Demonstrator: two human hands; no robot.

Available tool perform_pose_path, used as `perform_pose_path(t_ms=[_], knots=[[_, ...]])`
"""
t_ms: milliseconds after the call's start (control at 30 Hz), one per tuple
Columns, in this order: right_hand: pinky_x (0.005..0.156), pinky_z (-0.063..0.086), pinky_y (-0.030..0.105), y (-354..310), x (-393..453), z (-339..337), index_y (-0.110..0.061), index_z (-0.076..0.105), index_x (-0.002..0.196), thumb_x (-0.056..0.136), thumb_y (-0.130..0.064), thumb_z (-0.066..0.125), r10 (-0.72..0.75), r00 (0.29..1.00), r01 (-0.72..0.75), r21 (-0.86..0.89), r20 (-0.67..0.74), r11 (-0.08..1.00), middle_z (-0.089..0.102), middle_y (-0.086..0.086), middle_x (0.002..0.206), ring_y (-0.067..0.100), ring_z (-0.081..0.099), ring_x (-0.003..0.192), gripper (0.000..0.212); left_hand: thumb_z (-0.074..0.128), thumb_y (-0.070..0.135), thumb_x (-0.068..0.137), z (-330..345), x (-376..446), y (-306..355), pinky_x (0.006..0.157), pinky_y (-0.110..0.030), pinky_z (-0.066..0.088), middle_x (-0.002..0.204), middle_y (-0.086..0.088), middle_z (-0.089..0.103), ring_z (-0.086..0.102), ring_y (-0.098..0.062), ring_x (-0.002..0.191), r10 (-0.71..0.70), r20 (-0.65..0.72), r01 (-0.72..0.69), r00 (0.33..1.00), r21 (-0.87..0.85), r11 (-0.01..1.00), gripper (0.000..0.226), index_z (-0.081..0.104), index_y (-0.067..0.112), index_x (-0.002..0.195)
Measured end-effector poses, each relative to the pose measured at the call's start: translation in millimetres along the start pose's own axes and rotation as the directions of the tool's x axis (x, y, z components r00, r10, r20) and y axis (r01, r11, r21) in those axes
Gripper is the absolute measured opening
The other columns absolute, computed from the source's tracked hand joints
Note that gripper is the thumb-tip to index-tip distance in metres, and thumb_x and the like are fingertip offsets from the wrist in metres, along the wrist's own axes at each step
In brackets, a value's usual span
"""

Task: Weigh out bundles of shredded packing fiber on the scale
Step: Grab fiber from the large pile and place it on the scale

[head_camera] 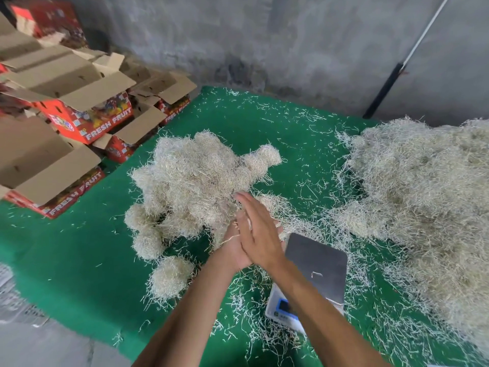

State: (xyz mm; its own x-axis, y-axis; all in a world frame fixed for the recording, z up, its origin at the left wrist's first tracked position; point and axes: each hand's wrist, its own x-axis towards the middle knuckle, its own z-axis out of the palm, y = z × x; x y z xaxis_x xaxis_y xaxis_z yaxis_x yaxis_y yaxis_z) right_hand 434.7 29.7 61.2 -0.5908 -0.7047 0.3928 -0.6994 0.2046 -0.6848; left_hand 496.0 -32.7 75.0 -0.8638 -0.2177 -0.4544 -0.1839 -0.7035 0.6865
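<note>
Nearest, a scale (pixel 315 271) with a bare steel pan is seen on the green counter (pixel 79 255). Just beyond, the right hand (pixel 258 234) is laid flat across the left hand (pixel 232 250), fingers straight, nothing gripped. Rounded fiber bundles (pixel 190 178) are heaped past the hands; loose fiber (pixel 423 194) is piled right. "FRESH FRUIT" is printed on red cartons (pixel 90 123) far left.

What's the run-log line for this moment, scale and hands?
scale: platform bare but one strand | left hand and right hand: palms together, open, no bundle held | weighed bundles: heaped left | loose fiber pile: right
</note>
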Motion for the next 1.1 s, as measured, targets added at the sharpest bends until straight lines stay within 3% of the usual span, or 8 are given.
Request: perform_pose_path(t_ms=[133,300,433,567,633,800,967,1100], knots=[[0.124,0.029,0.046,25,8,-5,-0.021,0.059,0.143,0.112,-0.032,0.037,0.031,1.000,-0.031,0.025,0.000,0.999,0.044,0.001,0.160,0.014,0.039,0.148,0.039,0.035,0.048,0.105,-5,22,35,0.091,-0.045,0.055,0.086,-0.016,0.069,0.071,-0.028,0.089,-0.071,-0.108,0.050,0.992,-0.186,0.981,0.051,0.062,0.006,0.113],[0.097,0.046,0.030,25,32,24,-0.011,0.065,0.116,0.105,-0.028,0.042,-0.006,1.000,0.006,0.004,0.028,1.000,0.055,0.007,0.129,0.020,0.054,0.117,0.030,0.039,0.060,0.100,-26,47,68,0.109,-0.048,0.043,0.123,-0.020,0.066,0.062,-0.034,0.117,-0.124,-0.200,0.042,0.972,-0.369,0.929,0.066,0.059,0.008,0.135],[0.065,0.044,0.028,37,91,36,-0.008,0.064,0.108,0.106,-0.024,0.046,0.165,0.973,-0.147,-0.114,0.163,0.982,0.060,0.012,0.104,0.022,0.058,0.082,0.024,0.041,0.043,0.105,-42,54,77,0.096,-0.050,0.054,0.102,-0.013,0.073,0.070,-0.026,0.100,-0.088,-0.194,0.021,0.977,-0.320,0.947,0.044,0.071,0.013,0.115],[0.101,0.048,0.038,33,153,55,-0.031,0.043,0.148,0.107,-0.061,0.024,0.278,0.944,-0.285,0.010,0.174,0.959,0.041,0.010,0.153,0.020,0.050,0.130,0.054,0.042,0.022,0.108,-70,68,87,0.100,-0.046,0.053,0.136,-0.007,0.060,0.061,-0.023,0.120,0.101,-0.475,-0.184,0.874,-0.133,0.974,0.031,0.055,0.027,0.136],[0.120,0.024,0.051,40,176,58,-0.043,0.026,0.159,0.106,-0.068,0.012,0.242,0.953,-0.241,-0.029,0.182,0.970,0.023,0.000,0.170,0.017,0.033,0.149,0.061,0.046,0.024,0.106,-88,72,85,0.102,-0.045,0.050,0.142,-0.004,0.054,0.056,-0.024,0.124,0.108,-0.475,-0.152,0.873,-0.056,0.987,0.033,0.050,0.026,0.139],[0.113,0.045,0.049,118,169,37,-0.022,0.043,0.155,0.111,-0.050,0.027,0.355,0.928,-0.305,-0.318,0.112,0.898,0.046,0.013,0.155,0.030,0.052,0.137,0.054,0.056,0.022,0.101,-120,76,56,0.099,-0.047,0.053,0.141,-0.008,0.054,0.056,-0.028,0.125,-0.104,-0.457,0.133,0.883,0.033,0.991,0.039,0.051,0.019,0.140],[0.123,0.021,0.064,179,96,32,-0.022,0.028,0.160,0.105,-0.059,0.039,0.681,0.593,-0.402,-0.575,0.429,0.713,0.020,0.012,0.169,0.040,0.020,0.154,0.067,0.063,0.040,0.095,-101,80,15,0.076,-0.037,0.062,0.112,-0.003,0.059,0.060,-0.018,0.100,-0.259,-0.565,0.452,0.784,0.232,0.861,0.023,0.059,0.020,0.106],[0.115,0.041,0.059,176,52,36,-0.021,0.038,0.150,0.105,-0.058,0.033,0.700,0.593,-0.418,-0.591,0.397,0.690,0.035,0.011,0.159,0.038,0.033,0.146,0.058,0.054,0.036,0.101,-74,89,-22,0.067,-0.036,0.063,0.103,0.002,0.050,0.055,-0.018,0.098,-0.306,-0.538,0.467,0.786,0.192,0.863,0.012,0.054,0.024,0.103]])
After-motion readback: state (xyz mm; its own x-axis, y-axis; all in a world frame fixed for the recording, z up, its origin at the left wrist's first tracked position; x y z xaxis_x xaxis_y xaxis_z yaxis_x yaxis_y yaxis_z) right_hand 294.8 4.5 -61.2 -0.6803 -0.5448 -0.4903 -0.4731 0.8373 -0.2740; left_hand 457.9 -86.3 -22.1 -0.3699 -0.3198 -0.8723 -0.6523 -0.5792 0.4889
